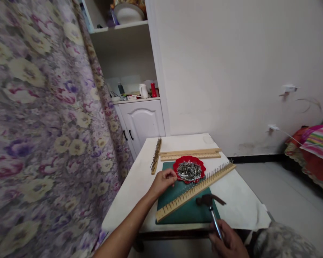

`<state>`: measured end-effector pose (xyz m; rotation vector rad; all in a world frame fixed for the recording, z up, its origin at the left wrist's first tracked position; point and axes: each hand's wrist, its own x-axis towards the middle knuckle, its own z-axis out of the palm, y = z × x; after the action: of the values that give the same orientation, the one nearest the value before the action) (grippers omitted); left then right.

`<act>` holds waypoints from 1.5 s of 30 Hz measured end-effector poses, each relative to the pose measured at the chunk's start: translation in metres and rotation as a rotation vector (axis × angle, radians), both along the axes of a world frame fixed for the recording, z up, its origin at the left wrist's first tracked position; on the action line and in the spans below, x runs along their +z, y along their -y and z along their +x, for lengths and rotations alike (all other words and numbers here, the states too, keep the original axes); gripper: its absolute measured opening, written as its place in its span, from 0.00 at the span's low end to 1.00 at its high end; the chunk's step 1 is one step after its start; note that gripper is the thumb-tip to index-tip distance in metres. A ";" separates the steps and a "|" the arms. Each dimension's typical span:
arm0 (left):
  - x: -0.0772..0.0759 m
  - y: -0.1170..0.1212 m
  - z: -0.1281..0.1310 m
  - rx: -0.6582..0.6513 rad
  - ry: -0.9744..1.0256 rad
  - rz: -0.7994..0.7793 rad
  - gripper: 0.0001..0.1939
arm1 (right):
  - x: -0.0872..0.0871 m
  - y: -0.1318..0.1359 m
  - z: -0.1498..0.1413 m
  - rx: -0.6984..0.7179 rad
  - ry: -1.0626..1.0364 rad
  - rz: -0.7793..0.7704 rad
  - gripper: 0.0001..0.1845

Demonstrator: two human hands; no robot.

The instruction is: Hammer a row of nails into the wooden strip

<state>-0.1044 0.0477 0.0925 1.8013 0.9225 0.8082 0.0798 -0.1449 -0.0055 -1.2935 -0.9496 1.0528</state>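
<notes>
My right hand (227, 239) is wrapped round the handle of a claw hammer (211, 204), its head above the right side of a green cutting mat (201, 211). My left hand (164, 182) is closed in a pinch at the left rim of a red scalloped dish (177, 162). Whatever its fingertips hold, if anything, is too small to make out. Loose silver nails (190, 171) are heaped in the dish. A wooden strip (195, 190) with a long row of upright nails lies diagonally across the mat, between the dish and the hammer.
Another nail-studded strip (155, 161) lies at the table's far left. Wooden strips (191, 154) lie behind the dish. A white cloth (131, 200) covers the table. A floral curtain (48, 129) hangs on the left, a white cabinet (144, 120) stands behind, and bedding (314, 154) is at right.
</notes>
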 end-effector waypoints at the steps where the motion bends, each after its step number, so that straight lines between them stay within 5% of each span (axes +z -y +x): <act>1: 0.002 0.016 -0.002 -0.016 0.009 -0.011 0.06 | 0.007 -0.001 -0.003 -0.047 -0.051 0.030 0.20; 8: -0.005 0.112 0.003 -0.106 -0.080 0.028 0.04 | 0.040 -0.005 -0.019 -0.048 -0.180 0.063 0.19; 15: -0.006 0.132 0.005 -0.049 -0.040 0.116 0.04 | 0.037 0.006 -0.029 0.007 -0.187 0.058 0.18; 21: -0.037 0.146 0.013 0.046 0.341 -0.352 0.08 | 0.043 0.008 -0.033 -0.034 -0.242 0.085 0.20; 24: -0.056 0.154 0.019 0.086 0.507 -0.447 0.10 | 0.045 0.009 -0.036 -0.019 -0.252 0.083 0.21; 29: -0.072 0.162 0.022 0.185 0.564 -0.436 0.11 | 0.046 0.012 -0.045 -0.032 -0.224 0.081 0.20; 35: -0.070 0.167 0.008 0.198 0.485 -0.389 0.12 | 0.036 0.016 -0.050 0.014 -0.141 -0.002 0.20; 41: -0.061 0.137 -0.042 0.491 0.181 -0.015 0.12 | 0.018 0.015 -0.051 -0.020 -0.110 -0.044 0.20; 45: -0.064 0.110 -0.062 0.544 0.001 0.193 0.12 | 0.013 0.016 -0.054 -0.030 -0.087 -0.038 0.21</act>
<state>-0.1661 -0.0628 0.0286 1.7256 1.4028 1.2708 0.0260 -0.1613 0.0075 -1.2791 -0.8453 1.0998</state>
